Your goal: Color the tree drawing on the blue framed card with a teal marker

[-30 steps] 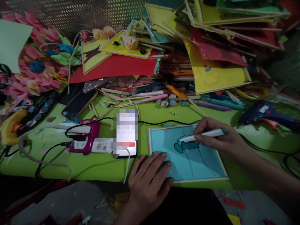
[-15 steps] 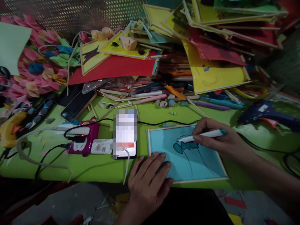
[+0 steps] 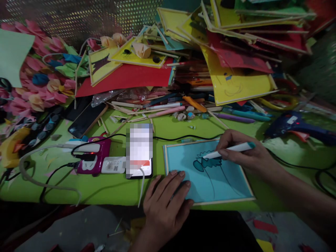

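A light blue framed sheet [image 3: 228, 182] lies on the green table [image 3: 110, 189] in front of me, with a dark teal drawing near its middle. My right hand [image 3: 241, 154] is closed round a white marker with a teal cap [image 3: 233, 149]; its tip touches the drawing. My left hand [image 3: 166, 203] rests with fingers spread flat on the sheet's near left corner, holding nothing.
A phone [image 3: 139, 150] lies left of the sheet, beside a magenta power strip [image 3: 94, 155] with cables. A blue glue gun [image 3: 296, 127] sits at the right. Pens, sticks and stacked framed papers [image 3: 236, 70] crowd the back; paper flowers [image 3: 39, 84] fill the left.
The marker tip has shifted slightly over the drawing. My left hand stays in place.
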Tool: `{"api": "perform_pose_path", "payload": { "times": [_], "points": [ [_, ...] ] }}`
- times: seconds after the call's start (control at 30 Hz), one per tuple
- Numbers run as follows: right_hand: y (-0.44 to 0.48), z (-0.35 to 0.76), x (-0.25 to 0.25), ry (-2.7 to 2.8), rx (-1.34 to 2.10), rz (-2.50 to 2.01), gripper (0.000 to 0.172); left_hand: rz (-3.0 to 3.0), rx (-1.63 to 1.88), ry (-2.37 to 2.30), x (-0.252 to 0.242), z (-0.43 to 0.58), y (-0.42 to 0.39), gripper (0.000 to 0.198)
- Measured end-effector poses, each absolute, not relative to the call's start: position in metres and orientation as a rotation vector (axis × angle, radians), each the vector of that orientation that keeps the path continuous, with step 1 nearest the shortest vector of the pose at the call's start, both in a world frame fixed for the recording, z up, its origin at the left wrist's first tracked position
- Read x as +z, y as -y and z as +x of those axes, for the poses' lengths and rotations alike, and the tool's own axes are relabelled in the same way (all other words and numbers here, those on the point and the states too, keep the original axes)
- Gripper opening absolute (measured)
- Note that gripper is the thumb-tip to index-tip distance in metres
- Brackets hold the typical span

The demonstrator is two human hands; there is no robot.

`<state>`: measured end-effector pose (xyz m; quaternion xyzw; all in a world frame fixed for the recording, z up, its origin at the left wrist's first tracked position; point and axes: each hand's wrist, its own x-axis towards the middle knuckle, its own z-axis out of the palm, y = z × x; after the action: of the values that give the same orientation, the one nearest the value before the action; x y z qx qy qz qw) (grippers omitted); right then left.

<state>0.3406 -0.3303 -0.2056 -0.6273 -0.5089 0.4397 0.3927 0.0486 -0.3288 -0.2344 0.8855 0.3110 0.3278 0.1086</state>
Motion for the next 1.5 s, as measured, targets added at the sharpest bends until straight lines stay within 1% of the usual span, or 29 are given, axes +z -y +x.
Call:
{"api": "perform_pose_path", "payload": {
  "times": [0.27, 0.47, 0.73, 1.0, 1.2, 1.5],
  "points": [
    [0.3286, 0.3356, -0.2002, 1.301, 1.125, -1.567, 0.026, 2.588, 0.966, -0.927, -0.2370, 0.0484, 0.3307, 0.023],
    [0.3250, 0.3305, -0.1968, 1.310, 1.124, -1.550, 0.030, 2.585, 0.959, -0.922, -0.2369, 0.0482, 0.3307, 0.024],
    [0.3281, 0.3351, -0.2044, 1.333, 1.098, -1.553, 0.028, 2.591, 0.980, -0.927, -0.2356, 0.0493, 0.3300, 0.024],
    [0.3257, 0.3314, -0.1976, 1.299, 1.137, -1.528, 0.026, 2.606, 0.951, -0.927, -0.2340, 0.0487, 0.3291, 0.024],
    [0.3258, 0.3322, -0.1988, 1.308, 1.125, -1.591, 0.035, 2.613, 0.971, -0.933, -0.2340, 0.0488, 0.3289, 0.023],
    [0.3261, 0.3324, -0.1964, 1.351, 1.150, -1.566, 0.033, 2.604, 0.937, -0.931, -0.2352, 0.0480, 0.3302, 0.023]
  ]
}}
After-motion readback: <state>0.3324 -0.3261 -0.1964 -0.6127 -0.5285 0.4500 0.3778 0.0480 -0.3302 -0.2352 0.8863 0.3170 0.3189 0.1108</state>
